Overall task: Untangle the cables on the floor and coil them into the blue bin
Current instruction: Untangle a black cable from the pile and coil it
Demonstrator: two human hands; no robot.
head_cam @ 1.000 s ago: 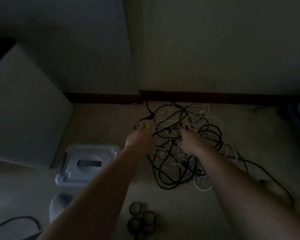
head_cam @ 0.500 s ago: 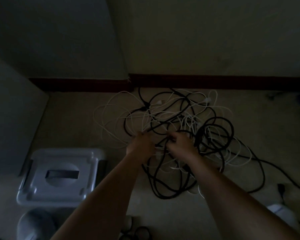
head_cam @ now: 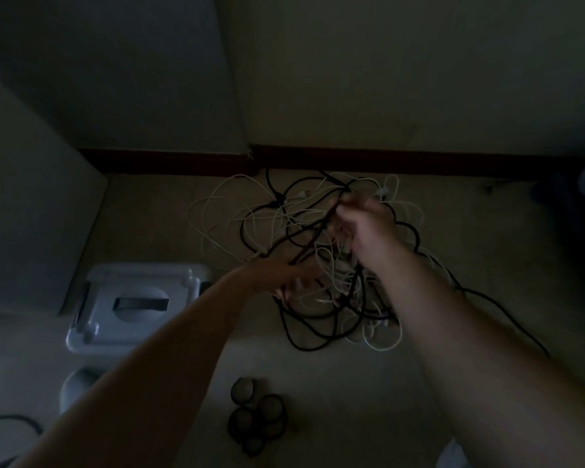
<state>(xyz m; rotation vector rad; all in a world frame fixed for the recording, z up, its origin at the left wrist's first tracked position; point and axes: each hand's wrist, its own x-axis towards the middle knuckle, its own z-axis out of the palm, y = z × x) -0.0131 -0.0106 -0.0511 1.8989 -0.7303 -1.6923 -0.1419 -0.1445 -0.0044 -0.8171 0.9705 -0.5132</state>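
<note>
A tangle of black and white cables [head_cam: 237, 214] lies on the pale floor by the wall. My right hand [head_cam: 365, 231] is raised above the heap and grips a bunch of black and white cables, lifting strands off the floor. My left hand [head_cam: 281, 271] is lower, at the heap's near left side, with its fingers among the cables; the dim light hides exactly how it holds them. The pale blue bin [head_cam: 132, 305] with its lid on stands on the floor to the left of the heap.
A dark skirting board [head_cam: 385, 160] runs along the wall behind the heap. A grey panel [head_cam: 31, 214] stands at the left. Several small dark rings [head_cam: 257, 417] lie on the floor near me. One black cable [head_cam: 507, 312] trails off to the right.
My right hand has risen and moved away from me, pulling a bunch of cables up. My left hand stayed low in the heap. The view shifted a little.
</note>
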